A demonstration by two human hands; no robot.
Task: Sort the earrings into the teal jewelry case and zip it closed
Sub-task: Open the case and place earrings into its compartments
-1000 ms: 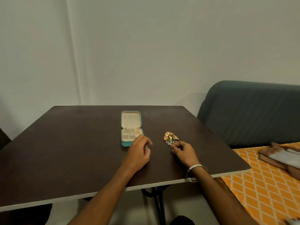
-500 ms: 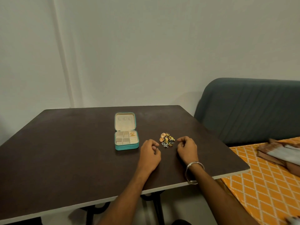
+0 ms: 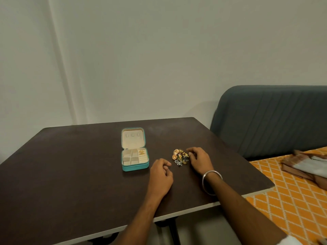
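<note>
Earrings (image 3: 180, 157): loose heap on desk (image 3: 70, 165), touching right hand (image 3: 199, 160) fingers (image 3: 190, 153), curled, grasp unclear. Left hand (image 3: 161, 175): loosely curled, empty, between heap and open teal jewelry case (image 3: 135, 167), which lies leftward.

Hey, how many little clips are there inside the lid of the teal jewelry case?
3, in a row across the upper lining of the open lid: one on the left, one in the middle and one on the right. None looks hidden.

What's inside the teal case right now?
The open teal case has cream compartments; gold earrings lie in the far right one. The other compartments look empty, though the near wall hides their front edges.
</note>
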